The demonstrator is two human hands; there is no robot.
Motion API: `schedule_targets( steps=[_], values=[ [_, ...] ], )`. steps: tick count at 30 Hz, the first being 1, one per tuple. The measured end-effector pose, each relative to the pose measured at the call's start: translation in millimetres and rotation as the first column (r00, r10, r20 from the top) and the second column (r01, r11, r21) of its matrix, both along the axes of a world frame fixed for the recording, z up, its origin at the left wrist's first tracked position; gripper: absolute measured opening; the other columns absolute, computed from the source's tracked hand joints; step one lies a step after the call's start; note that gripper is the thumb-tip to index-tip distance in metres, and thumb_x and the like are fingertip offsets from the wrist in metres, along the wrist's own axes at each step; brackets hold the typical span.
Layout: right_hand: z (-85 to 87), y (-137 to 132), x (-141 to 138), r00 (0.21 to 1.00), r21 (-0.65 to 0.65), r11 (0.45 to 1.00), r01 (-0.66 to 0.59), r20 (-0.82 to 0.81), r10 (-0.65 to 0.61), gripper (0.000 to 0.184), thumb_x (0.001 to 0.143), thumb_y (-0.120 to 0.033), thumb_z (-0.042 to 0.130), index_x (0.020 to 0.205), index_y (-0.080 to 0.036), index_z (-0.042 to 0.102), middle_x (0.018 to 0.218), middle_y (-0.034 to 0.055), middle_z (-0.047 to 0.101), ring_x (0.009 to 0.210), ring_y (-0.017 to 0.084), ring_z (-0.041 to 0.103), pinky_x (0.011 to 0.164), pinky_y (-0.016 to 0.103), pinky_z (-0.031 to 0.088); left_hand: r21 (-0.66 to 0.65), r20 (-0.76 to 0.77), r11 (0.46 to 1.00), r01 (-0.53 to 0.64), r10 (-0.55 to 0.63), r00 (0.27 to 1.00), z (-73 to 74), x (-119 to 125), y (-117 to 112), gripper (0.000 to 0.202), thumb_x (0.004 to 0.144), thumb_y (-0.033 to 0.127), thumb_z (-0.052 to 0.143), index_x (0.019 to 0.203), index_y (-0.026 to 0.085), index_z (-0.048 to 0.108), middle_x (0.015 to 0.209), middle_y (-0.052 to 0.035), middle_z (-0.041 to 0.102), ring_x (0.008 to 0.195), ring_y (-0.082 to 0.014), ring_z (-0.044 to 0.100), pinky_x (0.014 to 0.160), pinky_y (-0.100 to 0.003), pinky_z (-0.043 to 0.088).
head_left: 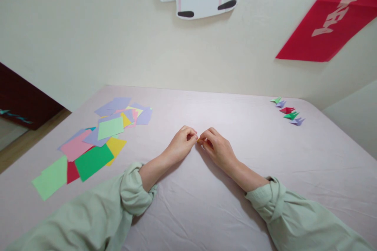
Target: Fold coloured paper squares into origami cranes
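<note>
My left hand (183, 142) and my right hand (217, 146) meet over the middle of the pale pink cloth, fingertips almost touching. Pinched between them is a tiny piece of yellow paper (198, 140), mostly covered by the fingers, so its folded shape cannot be made out. Both hands are closed on it, thumbs against forefingers. At the far right stands a row of several small folded paper figures, among them a red one (287, 110), a green one (291, 115) and a purple one (297, 121).
Loose coloured paper sheets lie spread on the left, with a dark green sheet (94, 162) and a light green sheet (110, 128) on top. The cloth-covered surface (229, 106) ends at a wall behind, where a red banner (330, 19) hangs.
</note>
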State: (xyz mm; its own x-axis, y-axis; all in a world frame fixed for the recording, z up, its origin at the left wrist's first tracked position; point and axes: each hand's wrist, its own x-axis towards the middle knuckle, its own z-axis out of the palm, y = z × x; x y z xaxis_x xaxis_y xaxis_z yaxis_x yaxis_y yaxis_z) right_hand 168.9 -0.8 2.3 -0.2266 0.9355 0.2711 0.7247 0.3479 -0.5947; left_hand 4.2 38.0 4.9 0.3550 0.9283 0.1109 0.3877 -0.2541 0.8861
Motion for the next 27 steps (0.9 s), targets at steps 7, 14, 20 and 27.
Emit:
schedule_targets(
  steps=[7,14,20,27],
  values=[
    [-0.6,1.0,-0.1,0.995,-0.022,0.999,0.027,-0.093,-0.029,0.007,0.091,-0.021,0.053,0.084,-0.022,0.054,0.083,-0.0011,0.054,0.071,0.014,0.053,0.064,0.025,0.038,0.119,0.046,0.991,0.070,-0.076,0.996,-9.2,-4.2,-4.1,0.016,0.078,0.007,0.052,0.088,0.018,0.056,0.093,-0.0032,0.058,0.089,-0.0163,0.056,0.082,-0.030,0.047],
    [-1.7,1.4,-1.1,0.990,-0.042,0.999,0.019,-0.136,-0.024,0.006,0.091,-0.020,0.052,0.086,-0.022,0.054,0.084,-0.0010,0.055,0.072,0.014,0.054,0.065,0.026,0.039,0.273,-0.109,0.952,0.138,-0.112,0.988,-5.6,-5.9,-7.8,0.014,0.083,0.008,0.051,0.088,0.020,0.052,0.089,-0.0018,0.058,0.088,-0.0174,0.055,0.080,-0.031,0.045],
    [-2.2,1.4,-0.5,0.992,-0.032,1.000,0.001,-0.126,-0.005,0.006,0.090,-0.019,0.053,0.085,-0.022,0.054,0.083,-0.0012,0.055,0.072,0.014,0.053,0.065,0.026,0.039,0.317,-0.166,0.937,0.149,-0.100,0.981,-3.0,-6.3,-8.2,0.015,0.083,0.007,0.050,0.087,0.021,0.051,0.089,-0.0019,0.058,0.088,-0.0183,0.055,0.079,-0.031,0.044],
    [-3.2,1.6,-0.6,0.993,-0.029,1.000,-0.001,-0.122,-0.003,0.005,0.090,-0.020,0.053,0.087,-0.022,0.055,0.083,-0.0005,0.056,0.072,0.014,0.054,0.065,0.026,0.040,0.342,-0.192,0.925,0.163,-0.101,0.976,-0.1,-6.3,-8.9,0.018,0.081,0.005,0.048,0.089,0.021,0.052,0.091,-0.0026,0.059,0.091,-0.0190,0.054,0.083,-0.032,0.044]
  ],
)
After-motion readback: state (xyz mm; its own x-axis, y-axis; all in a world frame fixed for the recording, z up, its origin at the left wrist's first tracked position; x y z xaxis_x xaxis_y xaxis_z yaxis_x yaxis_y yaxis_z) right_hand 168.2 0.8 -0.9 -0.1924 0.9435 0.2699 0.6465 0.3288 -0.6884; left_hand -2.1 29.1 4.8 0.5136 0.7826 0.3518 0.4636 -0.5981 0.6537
